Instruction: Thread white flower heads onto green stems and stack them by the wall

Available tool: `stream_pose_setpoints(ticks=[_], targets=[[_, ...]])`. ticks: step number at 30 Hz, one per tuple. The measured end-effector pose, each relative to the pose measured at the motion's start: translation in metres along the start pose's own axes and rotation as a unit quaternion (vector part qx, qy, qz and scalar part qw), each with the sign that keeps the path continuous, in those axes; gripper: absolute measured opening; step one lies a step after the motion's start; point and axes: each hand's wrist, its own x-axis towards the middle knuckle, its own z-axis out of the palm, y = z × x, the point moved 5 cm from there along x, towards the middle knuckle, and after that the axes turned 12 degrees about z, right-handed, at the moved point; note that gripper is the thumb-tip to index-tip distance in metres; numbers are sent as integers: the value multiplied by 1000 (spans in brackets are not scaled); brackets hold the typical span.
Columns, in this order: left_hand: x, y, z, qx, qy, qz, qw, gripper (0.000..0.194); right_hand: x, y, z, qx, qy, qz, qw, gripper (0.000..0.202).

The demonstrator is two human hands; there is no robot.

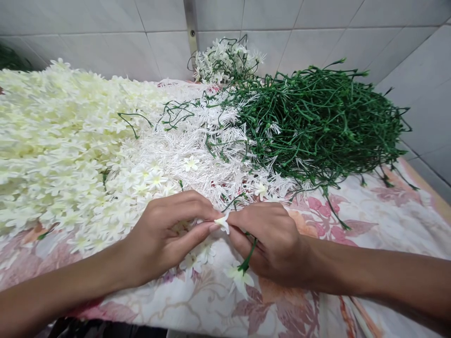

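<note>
Landmark: the heap of white stamens (190,145), mid-table on a floral cloth (155,305).

Both hands are directly in front of the heap, brought together so that the fingertips nearly meet. Left hand (179,230): back of the hand upward, wrist nearly straight, forearm entering from the near left; thumb and index finger pinch a small white blossom (222,223) at its left side. Right hand (268,237): knuckles up, fingers curled inward, forearm entering from the near right; closed round a green stem (249,256), with thumb and index tips beside the blossom. Whether these tips also grip the blossom cannot be told.

The stem emerges below the right fingers and slants down, away from the heap, to an open pale flower (240,280) over the cloth.

Left of the heap: a broad pile of cream flowers (70,131). Right of it: a dense tangle of green stems (324,122), its strands overlapping the heap's edge. Behind it: a bunch of white flowers on stems (225,61), near the tiled wall (229,14).
</note>
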Motion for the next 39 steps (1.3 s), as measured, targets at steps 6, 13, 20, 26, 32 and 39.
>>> stream_pose_setpoints(ticks=[6, 13, 20, 26, 32, 39], targets=[[3, -3, 0, 20, -19, -9, 1000, 8, 1, 1, 0, 19, -25, 4, 1000, 19], [0, -2, 1, 25, -24, 16, 999, 17, 5, 2, -1, 11, 0, 22, 1000, 21], [-1, -10, 0, -1, 5, -38, 999, 14, 4, 2, 3, 34, -53, -1, 998, 23], [0, -13, -2, -29, 30, -66, 997, 7, 5, 3, 0, 20, -19, 22, 999, 23], [2, -9, -2, 1, 22, -30, 999, 8, 5, 3, 2, 15, -28, 20, 999, 22], [3, -8, -1, 6, 12, -31, 999, 7, 2, 7, 6, 18, -46, 19, 999, 20]])
